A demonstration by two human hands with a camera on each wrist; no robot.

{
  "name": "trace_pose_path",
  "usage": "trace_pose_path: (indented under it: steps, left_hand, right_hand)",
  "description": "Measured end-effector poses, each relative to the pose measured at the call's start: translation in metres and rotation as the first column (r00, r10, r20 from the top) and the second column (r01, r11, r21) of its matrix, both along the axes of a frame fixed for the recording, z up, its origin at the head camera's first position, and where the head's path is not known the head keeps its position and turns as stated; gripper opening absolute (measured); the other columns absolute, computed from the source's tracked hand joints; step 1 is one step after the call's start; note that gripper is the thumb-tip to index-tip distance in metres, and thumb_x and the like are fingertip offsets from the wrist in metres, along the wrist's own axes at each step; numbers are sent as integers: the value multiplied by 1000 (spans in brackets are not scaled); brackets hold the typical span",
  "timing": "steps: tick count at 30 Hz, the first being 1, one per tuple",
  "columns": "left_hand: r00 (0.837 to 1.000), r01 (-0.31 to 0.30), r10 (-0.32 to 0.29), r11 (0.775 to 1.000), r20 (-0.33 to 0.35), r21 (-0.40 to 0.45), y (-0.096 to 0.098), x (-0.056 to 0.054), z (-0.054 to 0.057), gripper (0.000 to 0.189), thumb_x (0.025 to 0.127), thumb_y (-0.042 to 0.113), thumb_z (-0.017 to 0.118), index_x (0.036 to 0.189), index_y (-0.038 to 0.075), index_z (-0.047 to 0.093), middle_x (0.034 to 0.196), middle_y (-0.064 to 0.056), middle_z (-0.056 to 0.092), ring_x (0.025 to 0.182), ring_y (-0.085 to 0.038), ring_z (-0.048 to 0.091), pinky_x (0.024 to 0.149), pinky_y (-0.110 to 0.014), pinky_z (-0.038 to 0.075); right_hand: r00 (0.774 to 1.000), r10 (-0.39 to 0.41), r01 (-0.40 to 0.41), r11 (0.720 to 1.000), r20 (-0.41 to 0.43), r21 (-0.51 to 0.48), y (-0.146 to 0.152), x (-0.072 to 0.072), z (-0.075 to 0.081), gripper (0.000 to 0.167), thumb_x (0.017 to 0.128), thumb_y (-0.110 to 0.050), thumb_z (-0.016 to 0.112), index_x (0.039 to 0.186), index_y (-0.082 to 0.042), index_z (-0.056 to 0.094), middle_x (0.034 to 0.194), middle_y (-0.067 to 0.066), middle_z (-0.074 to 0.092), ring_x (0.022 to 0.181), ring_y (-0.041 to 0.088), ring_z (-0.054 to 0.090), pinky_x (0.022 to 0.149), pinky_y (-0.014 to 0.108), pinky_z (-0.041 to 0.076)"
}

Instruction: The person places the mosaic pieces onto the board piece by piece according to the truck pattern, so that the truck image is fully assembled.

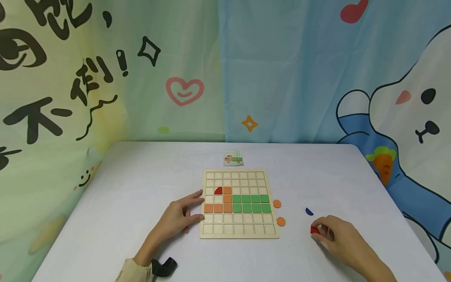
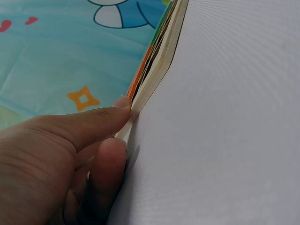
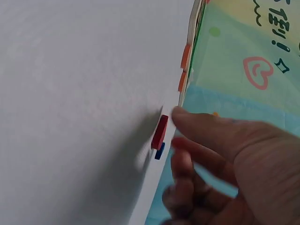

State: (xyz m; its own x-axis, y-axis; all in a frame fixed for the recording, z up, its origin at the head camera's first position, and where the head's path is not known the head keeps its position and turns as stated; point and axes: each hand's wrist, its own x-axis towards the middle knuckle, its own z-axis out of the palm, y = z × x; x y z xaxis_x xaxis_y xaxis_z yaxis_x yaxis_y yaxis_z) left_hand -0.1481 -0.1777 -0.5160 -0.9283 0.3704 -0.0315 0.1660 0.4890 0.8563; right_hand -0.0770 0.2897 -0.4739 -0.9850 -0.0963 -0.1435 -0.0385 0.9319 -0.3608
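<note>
A square wooden grid board (image 1: pixel 239 231) holds green, orange and red tiles in its cells. My left hand (image 1: pixel 179 213) touches the board's left edge with thumb and fingertips, its fingers fairly straight. The left wrist view shows the thumb against the wooden rim. To the right, my right hand (image 1: pixel 338 237) has thumb and index finger around a small red piece (image 1: pixel 314 230). In the right wrist view the red piece (image 3: pixel 160 133) shows just beyond the fingertips. A blue half-round piece (image 1: pixel 309 211) lies on the table nearby.
Two orange discs, an upper disc (image 1: pixel 277 203) and a lower disc (image 1: pixel 280 221), lie beside the board's right edge. A small pattern card (image 1: pixel 233 158) sits behind the board. A black curved object (image 1: pixel 165 267) is by the left sleeve. A printed curtain (image 1: pixel 282 70) hangs behind.
</note>
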Motion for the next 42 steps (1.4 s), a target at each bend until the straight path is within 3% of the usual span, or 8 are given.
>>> trace_pose_path:
  steps: [7, 15, 18, 25, 42]
  left_hand:
    - [1000, 5, -5, 1000, -5, 2, 0, 0, -2, 60, 90, 24, 86, 144, 9, 66, 165, -2, 51, 42, -12, 55, 47, -24, 47]
    - [1000, 0, 0, 1000, -5, 4, -1, 0, -1, 60, 89, 24, 87, 143, 9, 67, 164, -1, 51, 41, -13, 56, 47, -24, 46]
    - [1000, 2, -2, 1000, -6, 8, 0, -1, -2, 60, 89, 25, 87, 143, 9, 67, 164, -2, 52, 41, -13, 55, 47, -24, 46]
    - [1000, -3, 3, 1000, -5, 4, 0, 0, -2, 60, 89, 25, 87, 143, 9, 67, 164, -2, 52, 42, -13, 55, 47, -24, 46]
    - [1000, -2, 2, 1000, -12, 4, 0, 0, -1, 59, 89, 24, 87, 143, 9, 67, 164, -3, 52, 41, -13, 55, 48, -24, 46]
  right_hand:
    - [990, -124, 122, 991, 60, 47, -2, -8, 1, 38, 86, -40, 88, 101, -7, 76, 75, 0, 53, 73, 16, 50, 61, 25, 37]
    - [998, -32, 32, 999, 45, 1, -8, -9, -1, 21, 88, -19, 86, 105, -9, 78, 76, -2, 55, 73, 14, 49, 61, 22, 37]
    - [999, -8, 8, 1000, 48, -9, -8, -8, -1, 24, 88, -14, 85, 110, -10, 79, 79, -3, 56, 75, 13, 50, 62, 21, 39]
    - [998, -52, 51, 999, 43, 11, -1, -6, -1, 36, 85, -23, 90, 113, -5, 77, 76, -2, 53, 74, 14, 49, 63, 22, 38]
    - [995, -39, 41, 999, 91, -14, 6, -5, -2, 32, 88, -23, 87, 115, -8, 77, 77, -2, 53, 76, 14, 49, 62, 21, 37]
